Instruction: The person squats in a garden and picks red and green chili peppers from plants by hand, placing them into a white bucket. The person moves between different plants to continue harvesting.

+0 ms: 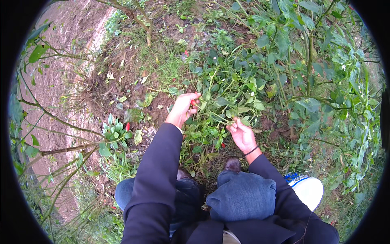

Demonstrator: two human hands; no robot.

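My left hand (182, 108) is closed around red chili peppers (193, 102) at the edge of a leafy green chili plant (221, 100). How many peppers it holds is hidden by the fingers. To the right and closer to my body, my right hand (242, 134) pinches a green stem (220, 118) of this plant between thumb and fingers. Small white flowers (252, 94) show among the leaves. Another red chili (223, 145) hangs low in the foliage, between my hands and my shoes.
Beside my right leg stands a white container with blue patterning (307, 192). Bare branches (70, 149) reach in from the left, near a red chili (127, 126). Taller leafy plants (309, 61) crowd the right side. A bare soil strip (58, 91) runs along the left.
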